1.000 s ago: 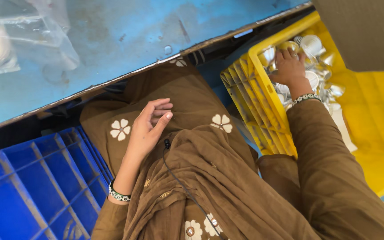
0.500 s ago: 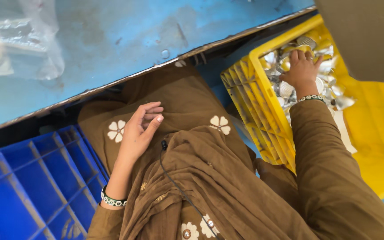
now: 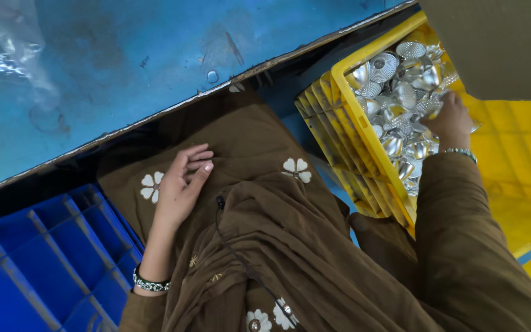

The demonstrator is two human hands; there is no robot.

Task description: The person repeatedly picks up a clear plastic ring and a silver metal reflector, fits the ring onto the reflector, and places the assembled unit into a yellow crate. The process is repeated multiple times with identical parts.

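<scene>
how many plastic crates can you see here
2. A yellow crate of shiny metal cups sits at the right, where the right hand reaches in; a blue crate is at the lower left. Others may lie out of frame.

Setting: a small workshop or factory workstation for parts handling. Evidence: 1 yellow ribbed plastic crate (image 3: 345, 160) filled with many identical shiny pressed-metal cups (image 3: 401, 104); 1 blue plastic crate (image 3: 38, 264) of the same industrial type; a worn, scratched blue table (image 3: 155, 55) with a chipped edge; clear plastic bagging (image 3: 1, 55) lying on it.
</scene>
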